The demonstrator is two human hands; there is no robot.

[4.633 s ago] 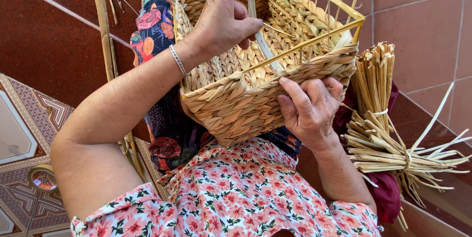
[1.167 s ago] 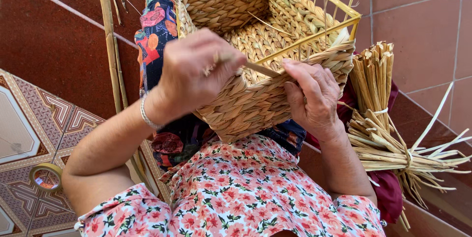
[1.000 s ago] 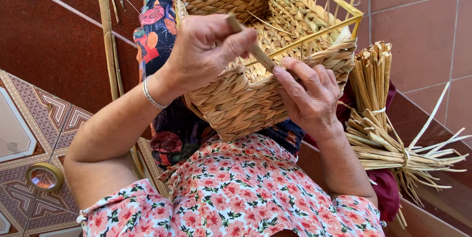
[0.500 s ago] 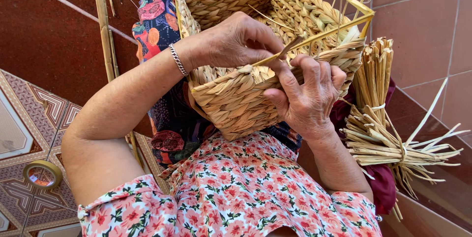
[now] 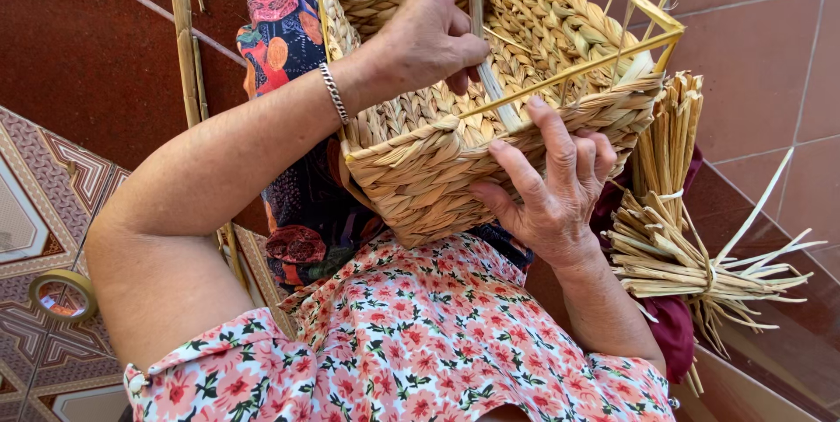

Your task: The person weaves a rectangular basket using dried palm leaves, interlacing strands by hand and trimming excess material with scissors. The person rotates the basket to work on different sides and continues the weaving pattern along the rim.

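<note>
Red tile floor; left hand (image 5: 433,33) fingers pinching strand (image 5: 486,55); right hand (image 5: 551,186) fingers spread under basket (image 5: 420,155).

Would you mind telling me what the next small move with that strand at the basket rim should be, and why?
Probably draw the strand up and snug: the left hand pinches it above the yellow wire frame, while the right hand braces the woven basket from outside, fingertips at the rim where the strand emerges.
</note>
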